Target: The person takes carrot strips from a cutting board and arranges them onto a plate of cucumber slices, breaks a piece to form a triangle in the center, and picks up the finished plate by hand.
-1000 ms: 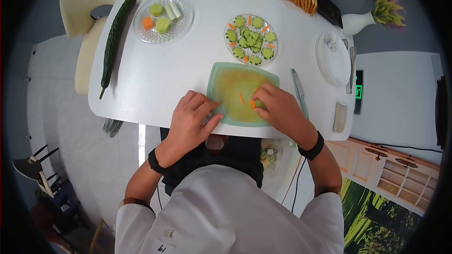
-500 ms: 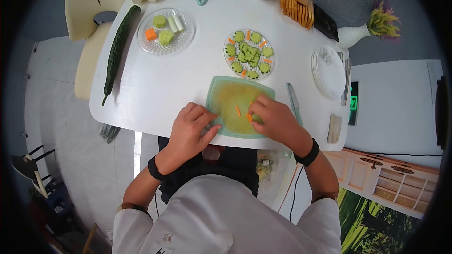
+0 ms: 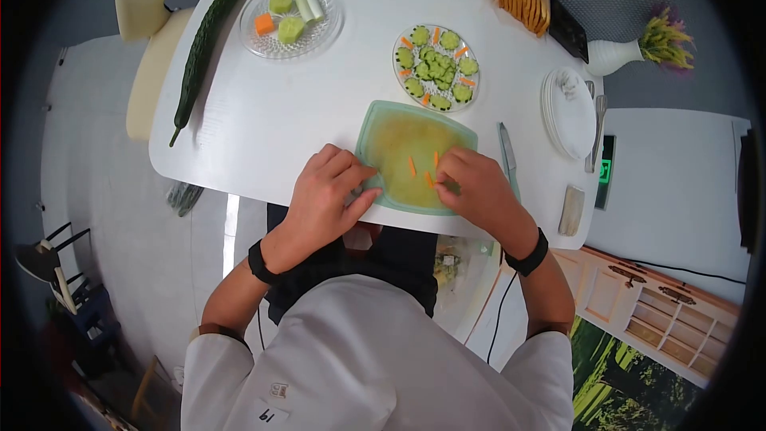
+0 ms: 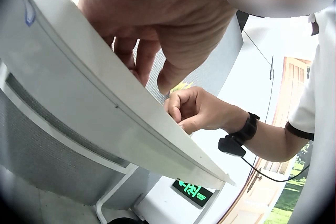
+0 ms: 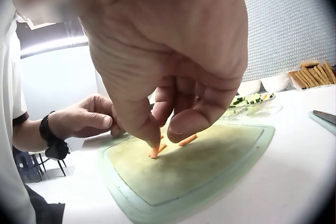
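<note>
A pale green cutting board (image 3: 399,140) lies at the table's near edge. My right hand (image 3: 441,179) is bent over its right part, thumb and forefinger pinching a short orange carrot stick (image 5: 154,152) against the board (image 5: 210,166). Two more carrot sticks (image 3: 412,166) lie loose just left of those fingers. My left hand (image 3: 369,185) rests with relaxed fingers on the board's left edge and holds nothing; in the left wrist view its fingers (image 4: 147,61) sit on the white table top (image 4: 105,108).
Behind the board stands a plate of cucumber slices and carrot sticks (image 3: 436,66). A glass plate of vegetable chunks (image 3: 291,20) and a whole cucumber (image 3: 203,48) are at the far left. A knife (image 3: 507,152), stacked white plates (image 3: 568,112) and a vase (image 3: 618,52) are on the right.
One more carrot stick now lies loose on the board. My right hand has shifted slightly, still down on the board; my left hand has stayed at the board's edge.
</note>
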Available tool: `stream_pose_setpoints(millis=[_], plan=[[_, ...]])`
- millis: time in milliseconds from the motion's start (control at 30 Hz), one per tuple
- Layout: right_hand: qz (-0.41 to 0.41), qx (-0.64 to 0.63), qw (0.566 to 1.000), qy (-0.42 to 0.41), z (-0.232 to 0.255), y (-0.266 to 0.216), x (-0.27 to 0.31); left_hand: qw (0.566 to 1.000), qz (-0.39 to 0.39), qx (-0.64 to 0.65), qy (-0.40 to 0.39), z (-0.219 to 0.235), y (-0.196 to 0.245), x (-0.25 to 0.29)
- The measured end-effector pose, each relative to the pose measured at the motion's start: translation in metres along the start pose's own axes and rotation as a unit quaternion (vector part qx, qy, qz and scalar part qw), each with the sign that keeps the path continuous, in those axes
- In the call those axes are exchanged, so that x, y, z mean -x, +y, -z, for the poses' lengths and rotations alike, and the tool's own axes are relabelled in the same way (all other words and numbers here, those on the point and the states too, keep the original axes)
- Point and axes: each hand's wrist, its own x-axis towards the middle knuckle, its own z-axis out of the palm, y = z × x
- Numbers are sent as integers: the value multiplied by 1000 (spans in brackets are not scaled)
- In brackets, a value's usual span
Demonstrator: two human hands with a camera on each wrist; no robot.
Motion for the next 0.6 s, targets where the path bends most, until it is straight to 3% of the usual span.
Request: stream_pose_setpoints(millis=[200,300,333,400,533,600], plan=[[-74,-100,992,-18,4,-2,2,1000,11,2,-2,1,2,0],[-99,-55,994,-8,12,-4,0,1000,7,7,6,0,-1,1],[-100,-55,993,-9,11,-3,0,1000,7,8,5,0,-1,1],[-11,-2,1000,12,7,0,1,1000,5,5,7,1,0,0],[-17,0,1000,-8,-1,-2,0,1000,11,-3,0,1,-2,2],[-64,-29,998,-12,-9,-3,2,1000,8,-2,5,0,-2,1]])
